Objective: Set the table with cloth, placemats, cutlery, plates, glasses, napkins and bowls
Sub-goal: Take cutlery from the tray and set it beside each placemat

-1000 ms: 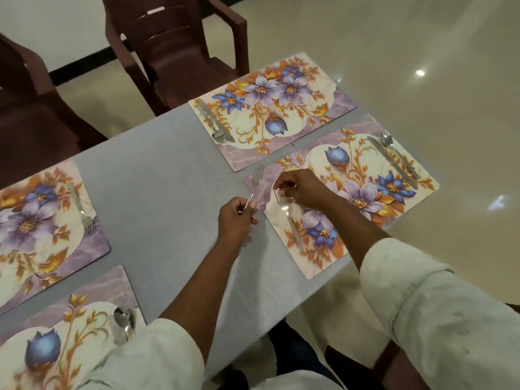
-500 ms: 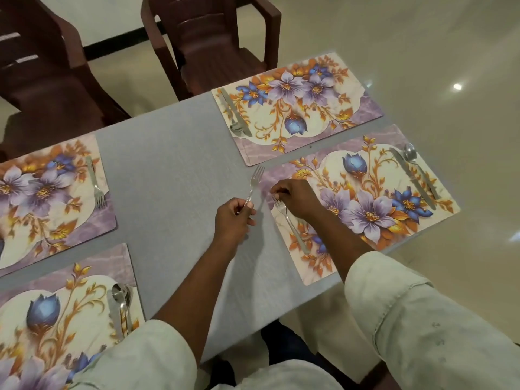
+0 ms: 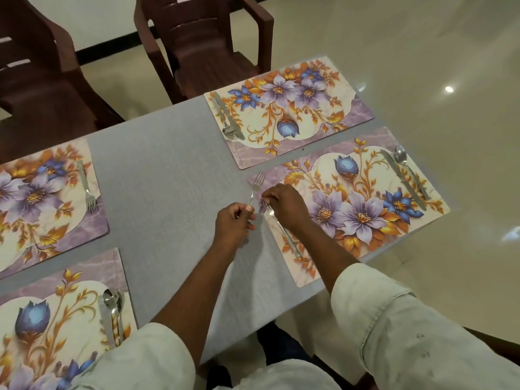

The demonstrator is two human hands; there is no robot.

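- Placemats with purple and blue flowers lie on a grey tablecloth [image 3: 168, 175]; no brand, label or writing can be read anywhere in view.
- Far-left placemat [image 3: 42, 204] carries one fork [image 3: 86, 187] near its right edge, tines toward the person.
- Near-left placemat [image 3: 56, 319] holds a knife and spoons bunched together [image 3: 112, 313] at its right edge, partly hidden by the person's pale left sleeve [image 3: 135, 361].
- Two dark brown plastic chairs [image 3: 202, 43] stand at the far side of the table.
- Left hand [image 3: 233, 223] has its fingers curled round the handle of a raised fork [image 3: 256, 185], tines pointing away, over the cloth just beside the near-right placemat's left edge.
- Right hand [image 3: 284, 204] is curled with its fingertips pinching the upper end of a second fork [image 3: 284, 235], which lies along the left side of the near-right placemat [image 3: 351, 209]; the hand covers the tines.
- Far-right placemat [image 3: 289, 108] carries a knife and spoon [image 3: 228, 119] at its left edge.
- At the near-right placemat's far right edge, a knife [image 3: 401, 178] and a spoon [image 3: 408, 170] lie side by side.
- Glossy cream floor [image 3: 450, 52] surrounds the table.
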